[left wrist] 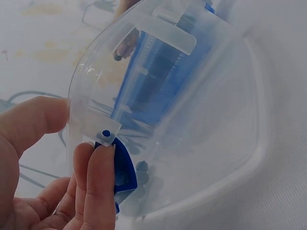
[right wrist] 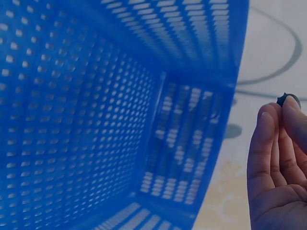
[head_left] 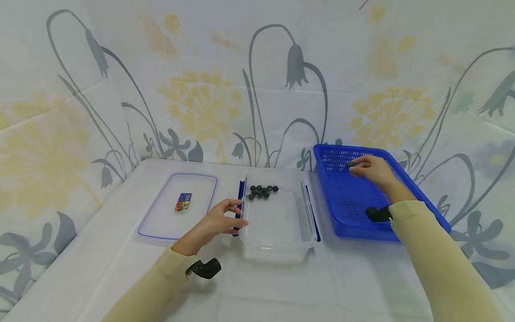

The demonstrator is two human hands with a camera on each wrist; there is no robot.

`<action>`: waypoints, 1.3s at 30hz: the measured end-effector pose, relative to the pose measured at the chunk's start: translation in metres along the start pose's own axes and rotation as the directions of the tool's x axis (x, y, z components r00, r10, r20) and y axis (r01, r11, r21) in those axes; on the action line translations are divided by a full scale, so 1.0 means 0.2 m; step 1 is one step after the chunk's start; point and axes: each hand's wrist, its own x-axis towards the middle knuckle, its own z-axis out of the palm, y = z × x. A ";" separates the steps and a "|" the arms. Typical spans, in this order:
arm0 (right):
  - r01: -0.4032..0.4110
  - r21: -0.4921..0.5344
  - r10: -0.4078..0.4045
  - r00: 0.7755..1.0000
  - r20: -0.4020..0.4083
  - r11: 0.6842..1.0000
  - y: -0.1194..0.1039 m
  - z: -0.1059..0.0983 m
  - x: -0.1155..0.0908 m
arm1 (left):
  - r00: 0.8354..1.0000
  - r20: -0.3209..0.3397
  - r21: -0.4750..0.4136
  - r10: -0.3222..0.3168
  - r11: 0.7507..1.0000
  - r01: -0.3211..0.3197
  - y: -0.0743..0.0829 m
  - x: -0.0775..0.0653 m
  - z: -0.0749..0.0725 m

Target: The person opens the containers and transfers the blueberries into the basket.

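A clear plastic food container with blue side latches sits mid-table, a cluster of several dark blueberries at its far left inside. At its left side, my left hand grips the rim, thumb on one side and fingers by the blue latch. My right hand is above the far part of a blue plastic basket. Between its thumb and fingertips it pinches one blueberry, partly hidden by the thumb. The part of the basket's floor seen in the right wrist view shows no berries.
Left of the container lies a clear lid with a blue seal and a small colourful label. A white cloth covers the table, and a flowered curtain hangs behind. The basket stands to the right, by the curtain.
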 end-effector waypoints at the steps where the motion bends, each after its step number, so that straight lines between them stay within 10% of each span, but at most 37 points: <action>1: -0.004 -0.005 0.004 1.000 -0.003 1.000 0.02 -0.01 0.00 | 1.000 -0.002 0.003 0.001 1.000 -0.001 0.00 0.00 0.00; 17: -0.089 0.029 0.089 0.996 0.001 0.996 0.22 -0.02 0.02 | 1.000 0.000 -0.020 0.002 1.000 -0.002 0.00 -0.01 0.00; 39: 0.014 -0.045 -0.010 0.997 0.080 0.999 -0.13 0.03 0.06 | 1.000 0.021 -0.015 0.006 1.000 -0.006 0.02 -0.02 0.00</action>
